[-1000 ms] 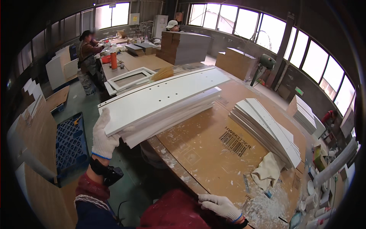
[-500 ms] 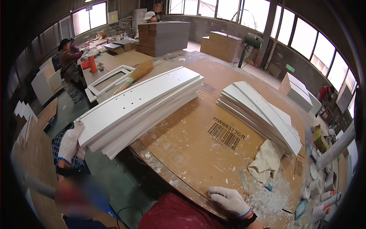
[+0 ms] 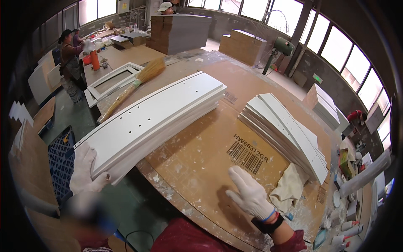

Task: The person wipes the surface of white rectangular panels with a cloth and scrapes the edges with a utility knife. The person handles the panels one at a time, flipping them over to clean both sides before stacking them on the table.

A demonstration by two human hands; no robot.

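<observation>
A stack of long white panels [image 3: 168, 105] with small dark holes lies at the left of the cardboard-covered table [image 3: 184, 168], its near end jutting past the edge. My left hand [image 3: 86, 170], in a white glove, rests against that near end with its fingers flat and thumb spread. Gloved as well, my right hand [image 3: 252, 195] hovers over the cardboard, holding nothing, with fingers stretched out. Beyond it a second stack of white panels [image 3: 285, 130] lies slightly fanned. A cream cloth [image 3: 289, 189] sits crumpled between that stack and my right hand.
A straw brush [image 3: 149, 73] and a white frame [image 3: 109, 82] lie beyond the left stack. A tall grey-sided stack [image 3: 189, 35] stands at the back. Bottles and tins crowd the right side. Blue plastic crating [image 3: 61, 161] stands at the left. Several people work farther off.
My right hand has lifted from the table's near edge and moved forward over the cardboard, fingers extending. My left hand has stayed at the end of the panels, its thumb now spread wider.
</observation>
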